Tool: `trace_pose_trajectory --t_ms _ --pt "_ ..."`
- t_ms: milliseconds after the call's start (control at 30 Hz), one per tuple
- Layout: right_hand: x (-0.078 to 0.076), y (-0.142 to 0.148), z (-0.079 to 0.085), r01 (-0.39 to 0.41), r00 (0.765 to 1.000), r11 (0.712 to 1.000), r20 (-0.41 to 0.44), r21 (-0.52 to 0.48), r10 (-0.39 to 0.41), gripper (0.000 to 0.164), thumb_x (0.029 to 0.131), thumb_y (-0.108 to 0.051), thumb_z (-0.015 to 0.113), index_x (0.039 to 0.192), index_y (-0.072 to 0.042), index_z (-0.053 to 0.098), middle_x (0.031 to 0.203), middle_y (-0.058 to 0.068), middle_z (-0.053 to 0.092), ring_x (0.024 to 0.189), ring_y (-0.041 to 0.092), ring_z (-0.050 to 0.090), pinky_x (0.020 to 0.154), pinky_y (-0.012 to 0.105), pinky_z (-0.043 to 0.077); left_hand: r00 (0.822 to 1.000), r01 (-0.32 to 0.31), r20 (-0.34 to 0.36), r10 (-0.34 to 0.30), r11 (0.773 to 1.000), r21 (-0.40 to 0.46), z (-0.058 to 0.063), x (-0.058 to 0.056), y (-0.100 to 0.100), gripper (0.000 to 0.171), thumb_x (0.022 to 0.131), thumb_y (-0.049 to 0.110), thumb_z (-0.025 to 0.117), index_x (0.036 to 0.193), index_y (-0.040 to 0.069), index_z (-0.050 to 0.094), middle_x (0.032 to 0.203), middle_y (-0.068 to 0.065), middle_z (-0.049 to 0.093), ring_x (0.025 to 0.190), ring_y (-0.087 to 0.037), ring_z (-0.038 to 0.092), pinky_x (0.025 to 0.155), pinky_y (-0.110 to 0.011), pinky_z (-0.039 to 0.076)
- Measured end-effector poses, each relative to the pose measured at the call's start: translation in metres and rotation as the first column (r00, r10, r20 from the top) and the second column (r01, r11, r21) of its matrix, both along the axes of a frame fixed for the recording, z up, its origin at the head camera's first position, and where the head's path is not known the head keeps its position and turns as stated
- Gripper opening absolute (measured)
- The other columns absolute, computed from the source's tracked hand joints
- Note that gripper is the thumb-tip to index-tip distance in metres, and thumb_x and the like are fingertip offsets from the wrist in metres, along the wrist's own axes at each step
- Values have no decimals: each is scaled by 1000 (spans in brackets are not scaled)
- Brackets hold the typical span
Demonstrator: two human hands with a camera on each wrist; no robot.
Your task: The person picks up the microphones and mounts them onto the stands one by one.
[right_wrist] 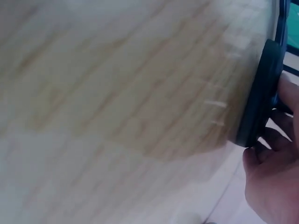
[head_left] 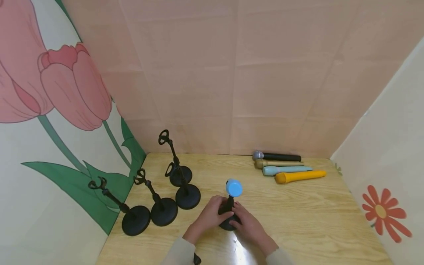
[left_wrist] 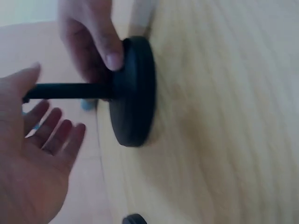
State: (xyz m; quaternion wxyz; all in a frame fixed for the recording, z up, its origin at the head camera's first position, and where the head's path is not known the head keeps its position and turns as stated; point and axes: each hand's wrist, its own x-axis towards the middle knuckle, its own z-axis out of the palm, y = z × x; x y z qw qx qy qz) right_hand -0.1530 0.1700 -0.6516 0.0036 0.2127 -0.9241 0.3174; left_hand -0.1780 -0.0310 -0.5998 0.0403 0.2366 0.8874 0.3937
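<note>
Between both hands stands a black microphone stand (head_left: 227, 225) with a round base, on the wooden table. A blue microphone (head_left: 234, 188) sits at its top, seen nearly end-on. My right hand (head_left: 249, 225) grips the edge of the round base (right_wrist: 258, 100), thumb on its upper face, fingers at the rim. The left hand (head_left: 212, 214) is around the stand's upright pole (left_wrist: 70, 90). Its thumb is on one side and its loosely extended fingers (left_wrist: 58, 137) are on the other, with a gap about the pole.
Several black stands with empty ring clips (head_left: 163, 211) stand at the left. Lying side by side at the back right are several microphones: black (head_left: 281, 157), gold (head_left: 281, 163), light blue (head_left: 288, 169) and yellow (head_left: 301, 176). A small black object (head_left: 197, 259) shows by the left sleeve.
</note>
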Motion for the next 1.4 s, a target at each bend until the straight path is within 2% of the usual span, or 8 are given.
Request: trace_pose_trajectory --t_ms 100,233,433,600,867,1100,1300,1400 --pt "4 -2 4 4 996 997 -92 76 3 50 88 -34 63 132 -12 53 145 7 40 131 28 40 101 46 40 1000 17 9 -17 995 -100 -9 1 -6 39 89 38 62 122 18 55 120 5 55 114 -14 47 96 -34 43" --pt "8 -4 7 36 985 990 -175 137 -12 51 87 -35 65 129 -7 56 142 10 44 128 30 44 99 44 42 998 63 23 -60 977 -205 -18 4 -12 47 87 29 65 129 12 52 130 -1 53 122 -18 46 100 -38 41" --pt "12 -5 6 37 993 993 -117 115 -23 52 88 -34 63 131 -7 53 146 11 38 132 31 39 101 45 39 991 119 -19 -130 950 -287 -25 10 -16 61 86 23 68 140 11 42 146 -3 39 131 -20 38 104 -37 38" --pt "13 -6 3 30 993 995 -113 100 -19 51 90 -33 62 132 -6 52 146 12 37 133 31 37 101 47 39 990 118 -40 -135 949 -292 -26 13 -14 64 85 22 69 141 8 41 147 -6 36 133 -23 36 104 -37 38" --pt "11 -5 -1 34 993 994 -114 99 -22 51 90 -33 61 133 -7 52 147 10 37 134 29 35 102 45 38 989 120 -43 -140 943 -312 -25 11 -13 65 85 25 68 141 8 40 147 -8 37 133 -22 36 104 -36 38" --pt "2 -4 2 24 992 997 -125 79 -14 52 89 -30 63 133 -5 51 146 13 38 133 33 36 101 47 38 990 97 -68 -124 944 -315 -33 3 -10 65 86 26 66 141 5 39 147 -13 35 135 -26 34 105 -39 37" --pt "-10 -4 5 23 997 997 -69 71 -18 54 87 -27 65 133 -2 51 146 12 37 135 34 33 105 48 33 994 72 -58 -96 942 -328 -38 -6 -6 67 86 28 66 142 4 38 148 -12 34 135 -24 33 105 -38 37" --pt "-16 -2 6 18 998 996 -62 85 -13 54 87 -26 65 132 -1 50 146 12 37 135 34 32 106 47 32 992 67 -76 -98 942 -329 -37 -10 -4 66 86 27 67 141 2 39 147 -13 36 134 -25 35 105 -37 37"
